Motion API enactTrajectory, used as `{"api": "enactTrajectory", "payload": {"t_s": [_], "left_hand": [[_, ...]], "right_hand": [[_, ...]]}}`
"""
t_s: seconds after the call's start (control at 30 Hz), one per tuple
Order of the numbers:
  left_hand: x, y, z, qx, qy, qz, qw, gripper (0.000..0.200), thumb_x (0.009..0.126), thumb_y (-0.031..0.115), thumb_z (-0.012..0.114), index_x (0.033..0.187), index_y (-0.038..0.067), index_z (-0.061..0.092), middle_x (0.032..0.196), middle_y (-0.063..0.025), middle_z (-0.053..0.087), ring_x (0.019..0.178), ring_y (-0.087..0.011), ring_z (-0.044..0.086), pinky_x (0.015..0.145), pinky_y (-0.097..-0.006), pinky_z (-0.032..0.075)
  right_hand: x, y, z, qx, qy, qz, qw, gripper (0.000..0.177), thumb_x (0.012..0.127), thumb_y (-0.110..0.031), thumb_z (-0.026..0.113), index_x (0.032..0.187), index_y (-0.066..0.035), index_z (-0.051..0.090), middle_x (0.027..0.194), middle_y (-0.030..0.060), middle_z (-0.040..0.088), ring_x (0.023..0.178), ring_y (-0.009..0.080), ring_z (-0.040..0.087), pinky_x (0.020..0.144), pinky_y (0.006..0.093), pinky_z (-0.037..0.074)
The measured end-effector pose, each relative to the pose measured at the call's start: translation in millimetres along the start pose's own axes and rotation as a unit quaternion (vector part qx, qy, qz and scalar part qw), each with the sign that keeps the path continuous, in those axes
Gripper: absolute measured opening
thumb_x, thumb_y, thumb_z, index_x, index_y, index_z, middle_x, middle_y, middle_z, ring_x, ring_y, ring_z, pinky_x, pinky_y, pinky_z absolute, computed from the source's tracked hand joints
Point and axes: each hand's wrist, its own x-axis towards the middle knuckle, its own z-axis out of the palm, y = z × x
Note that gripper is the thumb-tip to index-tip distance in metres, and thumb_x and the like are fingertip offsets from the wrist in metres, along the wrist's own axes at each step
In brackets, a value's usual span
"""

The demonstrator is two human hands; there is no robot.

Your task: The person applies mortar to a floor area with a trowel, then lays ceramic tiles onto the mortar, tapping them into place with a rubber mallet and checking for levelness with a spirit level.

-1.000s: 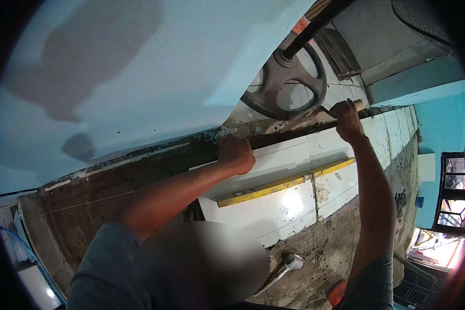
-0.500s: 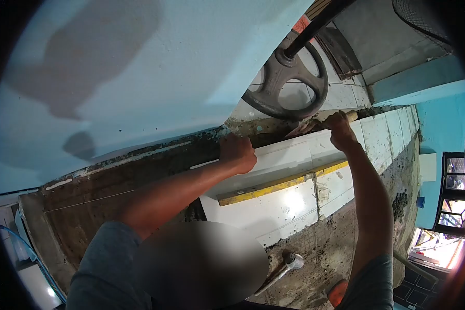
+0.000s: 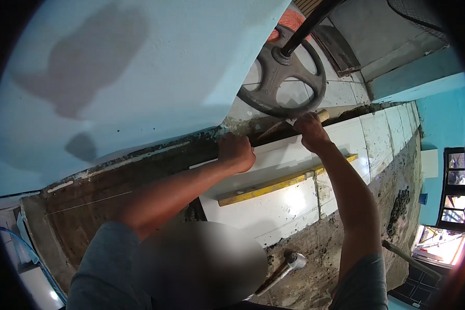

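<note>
My right hand (image 3: pixel 312 129) is closed round a trowel, whose wooden handle end (image 3: pixel 323 115) sticks out to the right and whose blade (image 3: pixel 274 130) points left into the dark gap behind the white tiles. My left hand (image 3: pixel 236 153) is closed at the back edge of the nearest white tile (image 3: pixel 258 219); what its fingers hold, if anything, is hidden. A yellow spirit level (image 3: pixel 274 188) lies across the tiles, in front of both hands, partly behind my right forearm.
A grey metal wheel base (image 3: pixel 280 77) with a black pole stands behind the gap. The blue wall (image 3: pixel 139 67) rises at the left. A hammer (image 3: pixel 293 262) lies on the rough cement in front. A thin string (image 3: pixel 90 204) crosses the dark bed at left.
My right hand has moved left along the back edge with the trowel, closer to my left hand. My left hand and the level have hardly moved.
</note>
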Motion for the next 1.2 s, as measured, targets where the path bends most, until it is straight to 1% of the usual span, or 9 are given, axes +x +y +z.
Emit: {"api": "enactTrajectory", "payload": {"t_s": [0.1,0.23,0.33,0.47,0.6,0.7,0.8,1.03,1.2], "left_hand": [[-1.2,-0.4,-2.7,0.008,-0.004,-0.005,1.0,0.03,0.096,0.027,0.06,0.104,0.001,0.072,0.111,-0.0192,0.07,0.118,-0.0356,0.057,0.103,-0.0519,0.04],[-0.3,-6.0,5.9,0.005,0.017,0.001,1.0,0.025,0.095,0.026,0.061,0.098,0.004,0.073,0.105,-0.0183,0.07,0.115,-0.0357,0.057,0.101,-0.052,0.04],[2.1,-4.1,5.9,0.005,0.009,-0.007,1.0,0.024,0.095,0.026,0.061,0.096,0.006,0.074,0.103,-0.0175,0.07,0.114,-0.0355,0.057,0.099,-0.0524,0.041],[1.3,-2.5,5.5,0.001,0.015,-0.01,1.0,0.024,0.096,0.027,0.06,0.099,0.007,0.074,0.104,-0.018,0.07,0.115,-0.0353,0.057,0.099,-0.0515,0.041],[-2.0,1.1,2.2,-0.012,0.001,-0.009,1.0,0.032,0.097,0.027,0.058,0.104,-0.001,0.072,0.111,-0.0191,0.07,0.117,-0.0361,0.056,0.102,-0.0524,0.039],[1.6,-3.2,-1.6,-0.006,-0.011,-0.01,1.0,0.033,0.097,0.027,0.058,0.104,-0.001,0.073,0.11,-0.019,0.069,0.117,-0.0358,0.056,0.1,-0.0529,0.039],[0.0,-2.2,2.8,-0.005,-0.013,-0.017,1.0,0.033,0.097,0.028,0.058,0.103,-0.001,0.072,0.109,-0.0191,0.069,0.117,-0.0355,0.055,0.099,-0.0532,0.039],[0.1,1.3,-0.8,-0.018,0.003,-0.011,1.0,0.026,0.09,0.021,0.061,0.099,-0.001,0.072,0.106,-0.0196,0.07,0.117,-0.0359,0.055,0.1,-0.0555,0.036],[-0.8,-2.6,4.2,-0.025,0.004,-0.004,1.0,0.024,0.086,0.017,0.062,0.097,-0.001,0.072,0.106,-0.0198,0.069,0.117,-0.0364,0.054,0.1,-0.0565,0.034]], "right_hand": [[-8.1,15.3,-1.5,0.03,0.026,-0.049,0.998,0.034,0.068,0.012,0.058,0.094,-0.006,0.071,0.096,0.0114,0.07,0.115,0.0329,0.06,0.111,0.0451,0.042],[-13.0,54.2,-18.0,-0.015,0.067,-0.042,0.997,0.031,0.067,0.011,0.059,0.09,-0.007,0.069,0.099,0.0114,0.07,0.11,0.0343,0.06,0.11,0.0455,0.042],[-10.3,41.4,-7.6,-0.013,0.15,-0.029,0.988,0.033,0.065,0.012,0.055,0.089,-0.005,0.069,0.092,0.012,0.068,0.105,0.0357,0.061,0.106,0.0489,0.042],[-23.9,47.0,18.2,-0.03,0.129,0.016,0.991,0.028,0.07,0.009,0.059,0.09,-0.007,0.071,0.096,0.0116,0.069,0.109,0.0352,0.061,0.106,0.048,0.043],[-36.2,53.9,16.7,0.019,0.084,0.041,0.995,0.032,0.069,0.011,0.057,0.091,-0.007,0.073,0.095,0.0144,0.07,0.106,0.0364,0.062,0.106,0.0474,0.043],[-34.9,55.8,6.7,-0.007,0.062,0.018,0.998,0.036,0.069,0.011,0.057,0.095,-0.008,0.075,0.097,0.0152,0.071,0.106,0.037,0.062,0.104,0.0472,0.045],[-42.2,57.7,-1.7,0.007,0.06,-0.012,0.998,0.041,0.068,0.011,0.057,0.1,-0.008,0.075,0.095,0.0146,0.07,0.105,0.0373,0.061,0.103,0.0475,0.045],[-60.2,50.1,-5.9,-0.008,0.115,-0.027,0.993,0.029,0.067,0.015,0.056,0.084,-0.007,0.065,0.091,0.0122,0.067,0.102,0.0353,0.061,0.103,0.0489,0.045],[-64.8,46.5,-29.6,-0.004,0.136,-0.012,0.991,0.026,0.068,0.012,0.058,0.084,-0.006,0.066,0.092,0.0105,0.068,0.102,0.0333,0.062,0.099,0.0477,0.045]]}}
